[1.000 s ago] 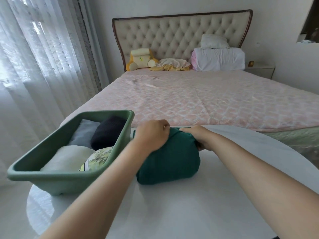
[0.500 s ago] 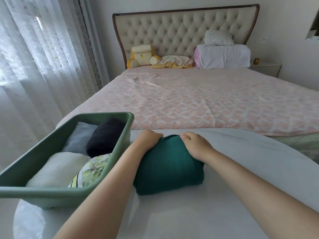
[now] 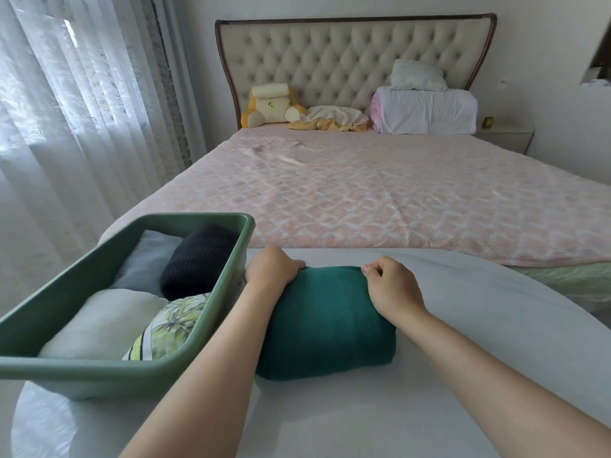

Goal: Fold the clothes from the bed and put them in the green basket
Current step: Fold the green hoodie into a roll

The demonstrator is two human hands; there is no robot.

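Both hands' fingers (image 3: 375, 268) on bundle's (image 3: 325, 325) far edge

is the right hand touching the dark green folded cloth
Touching. The head view shows the right hand resting on the dark green folded cloth, with its fingers curled at the far edge.

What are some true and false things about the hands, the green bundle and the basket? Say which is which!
1. The left hand and the right hand both hold the dark green folded garment. True.
2. A black folded garment lies in the green basket. True.
3. The dark green folded garment is inside the basket. False: it lies on the white table, beside the basket.
4. The black garment is alone in the basket. False: other folded clothes lie there too, one a leaf-print cloth.
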